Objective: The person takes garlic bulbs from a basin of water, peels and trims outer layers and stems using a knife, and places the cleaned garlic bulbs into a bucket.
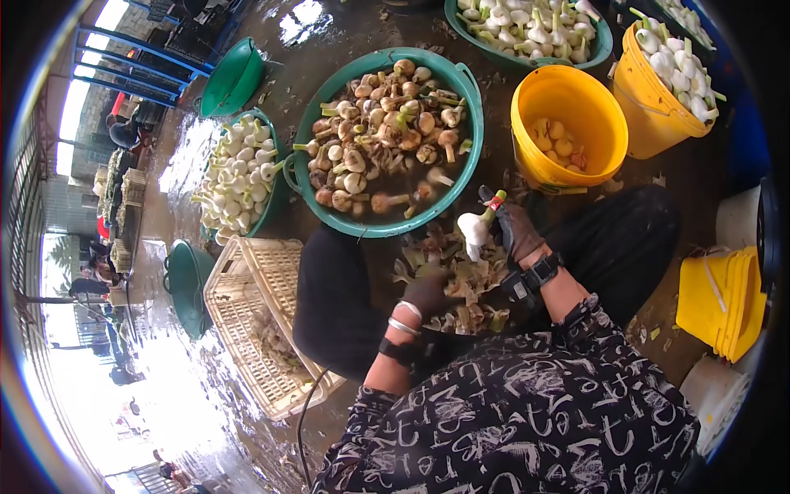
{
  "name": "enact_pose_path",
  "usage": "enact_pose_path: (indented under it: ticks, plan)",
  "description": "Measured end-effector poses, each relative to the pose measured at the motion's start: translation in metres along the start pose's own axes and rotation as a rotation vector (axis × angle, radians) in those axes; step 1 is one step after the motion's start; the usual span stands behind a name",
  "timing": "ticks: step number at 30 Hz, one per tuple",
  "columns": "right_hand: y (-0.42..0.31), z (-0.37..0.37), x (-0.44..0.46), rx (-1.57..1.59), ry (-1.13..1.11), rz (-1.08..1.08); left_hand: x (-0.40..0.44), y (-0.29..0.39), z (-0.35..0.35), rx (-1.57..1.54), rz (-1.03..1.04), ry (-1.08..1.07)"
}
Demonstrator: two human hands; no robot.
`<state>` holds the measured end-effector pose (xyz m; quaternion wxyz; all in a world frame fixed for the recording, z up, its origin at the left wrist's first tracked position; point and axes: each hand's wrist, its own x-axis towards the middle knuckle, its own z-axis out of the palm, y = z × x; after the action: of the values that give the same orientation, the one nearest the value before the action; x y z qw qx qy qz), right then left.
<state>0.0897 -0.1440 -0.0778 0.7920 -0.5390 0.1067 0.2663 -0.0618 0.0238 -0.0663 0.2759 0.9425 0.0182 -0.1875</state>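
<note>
My right hand (517, 229), in a dark glove, holds a white garlic bulb (474, 229) by its green stem; something red shows at the stem by my fingers. Lower and to the left, my gloved left hand (429, 292) is over a pile of peeled skins (473, 284) between my legs; its fingers are smeared and dark. Just beyond the hands, a green basin (387, 224) holds brownish unpeeled bulbs (399, 123). Behind my right hand stands a yellow bucket (568, 123) with a few bulbs at its bottom.
White bulbs fill a green basin (605, 45) and a yellow bucket (666, 136) at the upper right. More lie in a basin at the left (239, 177). A cream crate (247, 329) stands beside my left leg. Yellow containers (720, 300) stand at the right. People are in the far left background.
</note>
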Motion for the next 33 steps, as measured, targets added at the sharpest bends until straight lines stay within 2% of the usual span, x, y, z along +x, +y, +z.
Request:
enact_pose_path:
  ticks: [1, 3, 4, 5, 6, 8, 9, 10, 12, 14, 16, 18, 19, 20, 22, 23, 25, 26, 28, 29, 31, 33]
  plan:
    - [-0.011, 0.006, -0.011, -0.09, -0.03, 0.098, 0.01, -0.006, -0.007, -0.004, -0.002, 0.004]
    - [-0.005, 0.006, -0.011, -0.217, -0.046, 0.119, 0.043, -0.02, -0.031, -0.134, -0.184, 0.356]
    - [-0.001, 0.004, -0.009, -0.339, -0.056, 0.138, 0.052, -0.022, -0.047, -0.006, -0.23, 0.473]
    - [0.008, 0.0, -0.007, -0.295, -0.03, 0.274, 0.069, -0.048, -0.05, 0.027, -0.188, 0.482]
    - [0.012, 0.0, -0.007, -0.298, -0.026, 0.267, 0.082, -0.066, -0.054, 0.022, -0.209, 0.457]
    - [0.014, -0.003, -0.004, -0.166, -0.01, 0.359, 0.104, -0.085, -0.065, -0.204, -0.25, 0.251]
    - [0.019, -0.007, 0.0, -0.155, -0.041, 0.337, 0.114, -0.096, -0.054, -0.474, -0.225, 0.219]
    - [0.021, -0.009, 0.001, -0.157, -0.027, 0.336, 0.109, -0.077, -0.059, -0.48, -0.216, 0.209]
    - [0.025, -0.008, 0.005, -0.089, 0.03, 0.268, 0.093, -0.036, -0.056, -0.778, -0.291, 0.053]
    - [0.023, -0.007, 0.005, -0.114, -0.008, 0.313, 0.082, -0.016, -0.026, -0.751, -0.038, 0.242]
    - [0.022, -0.003, 0.006, -0.143, -0.058, 0.353, 0.084, -0.034, -0.009, -0.64, -0.14, 0.323]
    - [0.022, 0.0, 0.005, 0.019, -0.01, 0.33, 0.085, -0.055, -0.01, -0.272, -0.294, 0.497]
    - [0.015, 0.002, 0.005, -0.013, 0.019, 0.34, 0.083, -0.061, -0.026, -0.343, -0.282, 0.393]
    - [0.005, 0.002, 0.004, -0.015, 0.021, 0.339, 0.08, -0.067, -0.042, -0.364, -0.312, 0.201]
    - [-0.017, -0.001, 0.007, -0.632, -0.272, -0.058, 0.09, -0.089, -0.055, -0.168, -0.2, 0.437]
    - [-0.026, -0.002, 0.017, -0.635, -0.251, -0.078, 0.099, -0.098, -0.064, -0.098, -0.244, 0.436]
    - [-0.061, 0.006, 0.036, 0.434, -0.138, -0.058, 0.125, -0.116, -0.079, 0.129, -0.304, 0.434]
    - [-0.095, 0.008, 0.042, 0.874, -0.298, 0.083, 0.135, -0.124, -0.078, 0.31, -0.412, 0.294]
    - [-0.153, 0.022, 0.026, 0.67, -0.22, -0.117, 0.152, -0.122, -0.08, 0.353, -0.438, 0.232]
    - [-0.153, 0.018, 0.027, 0.667, -0.22, -0.134, 0.163, -0.133, -0.075, 0.353, -0.424, 0.241]
    - [-0.133, 0.006, 0.034, 0.232, -0.147, -0.16, 0.187, -0.169, -0.057, 0.37, -0.446, -0.103]
    - [-0.088, -0.005, 0.034, -0.077, -0.228, -0.201, 0.181, -0.16, -0.064, 0.308, -0.447, -0.119]
